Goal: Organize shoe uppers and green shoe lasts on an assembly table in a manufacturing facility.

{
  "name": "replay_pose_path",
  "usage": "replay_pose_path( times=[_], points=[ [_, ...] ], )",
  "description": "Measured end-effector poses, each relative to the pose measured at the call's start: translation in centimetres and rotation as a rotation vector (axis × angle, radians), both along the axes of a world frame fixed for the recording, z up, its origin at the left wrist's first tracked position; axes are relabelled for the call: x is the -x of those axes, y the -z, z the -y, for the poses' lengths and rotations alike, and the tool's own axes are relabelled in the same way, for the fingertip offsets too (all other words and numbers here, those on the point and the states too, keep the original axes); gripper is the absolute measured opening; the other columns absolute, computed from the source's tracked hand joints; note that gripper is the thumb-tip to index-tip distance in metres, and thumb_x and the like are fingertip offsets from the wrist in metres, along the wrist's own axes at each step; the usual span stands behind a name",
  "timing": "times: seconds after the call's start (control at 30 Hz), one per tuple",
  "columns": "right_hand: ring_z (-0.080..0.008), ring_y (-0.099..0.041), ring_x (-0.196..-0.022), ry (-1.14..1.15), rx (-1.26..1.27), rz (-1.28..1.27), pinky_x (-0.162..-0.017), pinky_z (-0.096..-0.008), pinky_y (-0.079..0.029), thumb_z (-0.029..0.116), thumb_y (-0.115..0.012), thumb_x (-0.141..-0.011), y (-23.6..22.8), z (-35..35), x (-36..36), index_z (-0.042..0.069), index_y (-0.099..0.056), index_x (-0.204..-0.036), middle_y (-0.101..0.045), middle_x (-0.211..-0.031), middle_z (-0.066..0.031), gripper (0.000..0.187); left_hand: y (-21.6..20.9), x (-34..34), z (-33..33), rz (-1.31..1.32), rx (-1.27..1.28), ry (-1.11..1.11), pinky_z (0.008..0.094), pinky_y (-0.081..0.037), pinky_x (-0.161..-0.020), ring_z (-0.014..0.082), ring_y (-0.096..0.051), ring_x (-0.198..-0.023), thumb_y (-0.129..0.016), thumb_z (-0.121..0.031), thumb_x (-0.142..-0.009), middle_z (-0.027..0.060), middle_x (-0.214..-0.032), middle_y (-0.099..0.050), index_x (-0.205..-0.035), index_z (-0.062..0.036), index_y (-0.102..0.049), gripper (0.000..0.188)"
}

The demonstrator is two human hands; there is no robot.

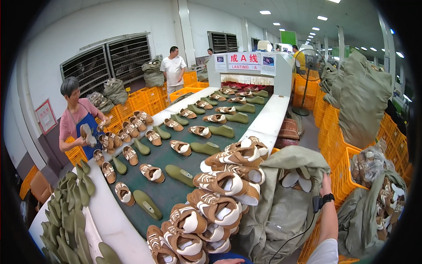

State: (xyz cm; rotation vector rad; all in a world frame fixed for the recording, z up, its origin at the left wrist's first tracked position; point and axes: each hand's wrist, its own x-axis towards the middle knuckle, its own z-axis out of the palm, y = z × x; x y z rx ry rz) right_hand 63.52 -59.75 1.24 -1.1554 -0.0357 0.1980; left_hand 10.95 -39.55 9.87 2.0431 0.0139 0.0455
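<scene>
My right hand (325, 185), with a black band on its wrist, is closed on the rim of a grey-green sack (281, 207). Pale-soled shoes (297, 179) lie inside the sack's mouth. Only a sliver of my left hand (230, 261) shows at the lower edge, below a heap of brown and white sneakers (220, 207); its fingers are mostly cut off. The heap is piled along the right side of a green conveyor belt (171, 152). Sneakers and olive-green shoe lasts (147, 204) lie in rows on that belt.
Many loose lasts (66, 220) cover the white ledge at left. A co-worker in a blue apron (90, 127) handles shoes across the belt; another person (173, 68) stands farther back. Orange crates (340, 163) and stuffed sacks (362, 97) line the right. A machine (250, 66) spans the belt's far end.
</scene>
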Motion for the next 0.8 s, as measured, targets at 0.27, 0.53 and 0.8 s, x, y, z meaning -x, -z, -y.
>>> replay_pose_path(
  times=[0.27,0.53,0.8],
  points=[
    [-0.0206,-0.059,-0.090,-0.523,-0.197,-0.209,-0.077,-0.0328,-0.050,0.031,-0.040,-0.092,-7.8,-2.6,13.3,0.002,-0.047,-0.117,-0.059,-0.105,-0.0100,0.039,0.6,1.1,0.9,0.026,0.020,0.005,0.0354,-0.048,-0.070,0.0296,-0.060,-0.079,-0.059,-0.014,-0.079,0.0150,-0.085,-0.061,-0.106,-0.0019,-0.053,0.031],
    [-0.0146,-0.057,-0.085,-0.669,0.119,-0.242,-0.075,-0.0283,-0.046,0.018,-0.050,-0.085,-1.6,-0.6,24.6,-0.001,-0.057,-0.102,-0.061,-0.098,-0.0058,0.026,5.0,-7.0,1.7,-0.398,0.868,-0.001,0.0336,-0.035,-0.095,0.0168,-0.041,-0.113,-0.056,-0.035,-0.085,0.0095,-0.128,-0.040,-0.137,-0.0067,-0.013,0.074],
    [-0.0140,-0.050,-0.074,-1.690,0.636,0.317,-0.067,-0.0258,-0.042,0.038,-0.054,-0.086,-3.7,-0.2,26.9,-0.007,-0.057,-0.088,-0.057,-0.079,-0.0056,0.046,5.4,-15.0,3.5,-0.299,1.174,-0.400,0.0308,-0.045,-0.081,0.0189,-0.056,-0.093,-0.058,-0.003,-0.078,0.0100,-0.106,-0.057,-0.114,0.0035,-0.046,0.039]
  ],
)
